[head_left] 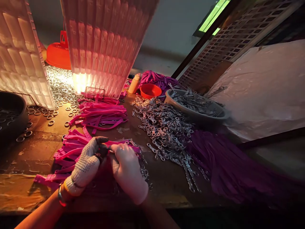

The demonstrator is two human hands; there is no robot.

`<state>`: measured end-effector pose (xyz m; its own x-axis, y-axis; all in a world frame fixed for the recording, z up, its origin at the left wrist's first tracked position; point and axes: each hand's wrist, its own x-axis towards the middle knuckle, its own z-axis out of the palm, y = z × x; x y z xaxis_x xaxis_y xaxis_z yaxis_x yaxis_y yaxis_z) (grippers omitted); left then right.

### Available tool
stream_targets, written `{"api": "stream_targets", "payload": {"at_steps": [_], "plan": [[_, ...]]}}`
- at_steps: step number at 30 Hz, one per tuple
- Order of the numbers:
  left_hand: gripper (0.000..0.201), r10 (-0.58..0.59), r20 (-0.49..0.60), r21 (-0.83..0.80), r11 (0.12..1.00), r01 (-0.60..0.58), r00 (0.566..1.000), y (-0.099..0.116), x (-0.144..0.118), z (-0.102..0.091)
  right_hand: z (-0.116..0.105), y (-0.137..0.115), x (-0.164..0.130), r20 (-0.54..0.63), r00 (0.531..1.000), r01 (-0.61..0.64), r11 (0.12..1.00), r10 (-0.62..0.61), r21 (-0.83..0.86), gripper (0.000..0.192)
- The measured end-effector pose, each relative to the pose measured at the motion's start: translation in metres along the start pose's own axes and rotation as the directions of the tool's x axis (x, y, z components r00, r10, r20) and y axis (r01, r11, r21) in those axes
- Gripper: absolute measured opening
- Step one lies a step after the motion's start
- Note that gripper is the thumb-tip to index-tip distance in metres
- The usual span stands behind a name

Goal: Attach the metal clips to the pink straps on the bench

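Both of my hands wear white knitted gloves and meet low in the middle of the head view. My left hand [86, 165] pinches the end of a pink strap [124, 143] between thumb and forefinger. My right hand [128, 170] closes on the same strap beside it, over a few metal clasps [144, 173]. Under and left of the hands lies a pile of pink straps [69, 152]. Whether a clasp is between the fingers is hidden.
A heap of metal clasps [166, 127] spreads to the right, with purple straps [228, 165] beyond. A grey bowl [183, 109] holds more clasps. Metal rings [59, 89] lie at back left, near a red bowl [150, 91], a small bottle [134, 83] and a lit panel [105, 47].
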<state>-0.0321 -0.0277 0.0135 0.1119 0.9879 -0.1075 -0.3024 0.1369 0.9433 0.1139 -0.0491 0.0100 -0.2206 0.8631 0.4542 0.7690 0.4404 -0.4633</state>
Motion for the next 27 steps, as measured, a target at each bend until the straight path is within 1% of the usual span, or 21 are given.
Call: {"api": "stream_targets", "payload": {"at_steps": [2,3,5,7,8,9,11,12,13,14,15,17,18,19,20,21,23,24,25,26,27], "plan": [[0.029,0.027,-0.076,-0.064,0.997,-0.032,0.997,0.017,0.005,-0.002,0.002,0.000,0.000,0.028,0.998,0.051,0.995,-0.049,-0.091,0.016],[0.027,0.061,-0.098,-0.066,0.995,-0.068,0.993,0.027,0.008,-0.003,0.002,0.000,0.001,0.027,0.998,0.065,0.994,-0.063,-0.093,0.017],[0.030,0.112,-0.077,0.008,0.994,-0.111,0.991,0.044,0.011,-0.002,-0.003,0.003,0.005,-0.024,0.999,0.037,0.998,-0.038,-0.045,0.016],[0.036,0.091,-0.009,0.113,0.990,-0.089,0.996,0.051,0.011,0.001,-0.011,0.005,0.013,-0.088,0.995,-0.044,0.999,0.045,0.013,0.020],[0.038,0.062,0.021,0.143,0.988,-0.065,0.998,0.050,0.009,0.003,-0.014,0.006,0.017,-0.087,0.994,-0.069,0.997,0.072,0.039,0.024],[0.038,0.031,0.043,0.141,0.989,-0.037,0.999,0.047,0.007,0.005,-0.016,0.006,0.021,-0.060,0.995,-0.075,0.995,0.079,0.068,0.024],[0.038,-0.038,0.072,0.051,0.998,0.034,0.997,0.037,0.004,0.009,-0.017,0.006,0.025,0.037,0.998,-0.059,0.988,0.054,0.146,0.016],[0.039,-0.073,0.083,-0.008,0.997,0.074,0.994,0.031,0.004,0.010,-0.015,0.006,0.025,0.068,0.997,-0.053,0.982,0.041,0.181,0.017],[0.040,-0.104,0.094,-0.063,0.992,0.110,0.990,0.026,0.004,0.011,-0.013,0.006,0.024,0.069,0.997,-0.045,0.980,0.032,0.194,0.020],[0.042,-0.129,0.104,-0.109,0.984,0.140,0.986,0.022,0.005,0.013,-0.010,0.006,0.023,0.034,0.999,-0.031,0.985,0.025,0.172,0.023],[0.042,-0.153,0.114,-0.143,0.975,0.169,0.982,0.020,0.006,0.014,-0.008,0.007,0.021,-0.024,1.000,-0.008,0.993,0.011,0.115,0.024],[0.041,-0.198,0.138,-0.192,0.956,0.223,0.970,0.019,0.007,0.020,-0.008,0.009,0.018,-0.134,0.989,0.053,0.998,-0.059,-0.043,0.025],[0.041,-0.218,0.152,-0.210,0.946,0.247,0.964,0.021,0.008,0.024,-0.009,0.011,0.017,-0.156,0.983,0.078,0.992,-0.093,-0.096,0.025],[0.040,-0.229,0.159,-0.219,0.940,0.260,0.960,0.023,0.009,0.029,-0.013,0.013,0.018,-0.153,0.984,0.081,0.991,-0.096,-0.102,0.025],[0.040,-0.228,0.154,-0.215,0.942,0.258,0.961,0.025,0.010,0.035,-0.017,0.017,0.018,-0.123,0.990,0.054,0.997,-0.061,-0.060,0.024],[0.039,-0.217,0.142,-0.196,0.950,0.243,0.966,0.027,0.013,0.041,-0.022,0.021,0.020,-0.070,0.998,-0.003,1.000,0.004,0.016,0.024],[0.037,-0.185,0.152,-0.078,0.977,0.199,0.971,0.030,0.027,0.051,-0.033,0.032,0.022,0.060,0.986,-0.163,0.973,0.155,0.161,0.026],[0.035,-0.158,0.189,0.046,0.987,0.152,0.969,0.030,0.039,0.055,-0.039,0.039,0.022,0.095,0.972,-0.228,0.954,0.213,0.193,0.028],[0.031,-0.121,0.238,0.217,0.974,0.068,0.964,0.030,0.055,0.059,-0.044,0.046,0.021,0.090,0.963,-0.266,0.942,0.253,0.203,0.031],[0.027,-0.099,0.310,0.405,0.913,-0.037,0.945,0.029,0.075,0.063,-0.048,0.054,0.020,0.046,0.960,-0.280,0.938,0.277,0.206,0.031],[0.018,-0.038,0.346,0.620,0.760,-0.198,0.937,0.027,0.097,0.066,-0.051,0.060,0.017,-0.019,0.956,-0.281,0.935,0.292,0.214,0.031]]}}
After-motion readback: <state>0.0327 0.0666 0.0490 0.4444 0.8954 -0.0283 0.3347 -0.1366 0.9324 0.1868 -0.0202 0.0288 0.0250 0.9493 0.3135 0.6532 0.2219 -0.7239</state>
